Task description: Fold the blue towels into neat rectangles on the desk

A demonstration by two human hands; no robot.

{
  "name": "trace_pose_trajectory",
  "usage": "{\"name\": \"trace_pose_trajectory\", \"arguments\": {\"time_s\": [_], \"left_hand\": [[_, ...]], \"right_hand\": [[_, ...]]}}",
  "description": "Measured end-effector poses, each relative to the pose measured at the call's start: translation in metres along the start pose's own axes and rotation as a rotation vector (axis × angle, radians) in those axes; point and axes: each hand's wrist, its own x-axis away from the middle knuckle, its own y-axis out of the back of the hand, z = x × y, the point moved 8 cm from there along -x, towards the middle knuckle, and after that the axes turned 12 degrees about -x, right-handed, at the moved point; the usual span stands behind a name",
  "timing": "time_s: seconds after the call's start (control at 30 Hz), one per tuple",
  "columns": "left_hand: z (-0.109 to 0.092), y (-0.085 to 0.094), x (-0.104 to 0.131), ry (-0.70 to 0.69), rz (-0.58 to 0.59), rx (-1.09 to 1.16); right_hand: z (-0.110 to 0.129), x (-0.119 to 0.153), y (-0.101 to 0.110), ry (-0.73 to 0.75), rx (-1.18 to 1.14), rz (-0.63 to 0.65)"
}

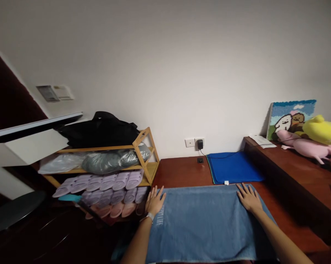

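A blue-grey towel (203, 223) lies spread over a reddish-brown wooden desk, with pale lettering near its left edge. My left hand (155, 201) rests on the towel's upper left corner, fingers spread. At the upper right corner, my right hand (249, 198) lies flat on the cloth with its fingers apart. Neither hand grips anything. Just beyond the towel is a folded bright blue cloth (234, 167) with a small white tag at its near edge. A band circles my left wrist.
Left of the desk (179, 170) stands a wooden rack (143, 161) with a black bag (99, 130), plastic-wrapped items and rows of slippers (110, 183). A wall socket holds a black plug (200, 144) with a cable. On the raised right surface lie plush toys (305, 145) and a picture (291, 117).
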Motion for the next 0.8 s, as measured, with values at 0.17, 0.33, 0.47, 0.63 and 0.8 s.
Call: {"name": "trace_pose_trajectory", "arguments": {"time_s": [0.17,0.33,0.47,0.63,0.8], "left_hand": [[0.010,0.000,0.003,-0.044,0.010,0.007],[0.026,-0.003,0.012,-0.025,-0.028,0.037],[0.024,-0.001,0.014,-0.005,-0.037,0.032],[0.023,0.000,0.020,0.010,-0.047,0.035],[0.025,0.001,0.026,0.004,-0.081,0.038]], "right_hand": [[-0.018,0.001,0.002,-0.005,-0.031,0.013],[-0.030,0.003,-0.001,-0.022,-0.028,-0.010],[-0.023,0.004,0.002,-0.058,-0.021,0.001],[-0.024,0.004,0.001,-0.055,-0.030,0.011],[-0.031,0.001,-0.009,-0.034,-0.024,0.003]]}}
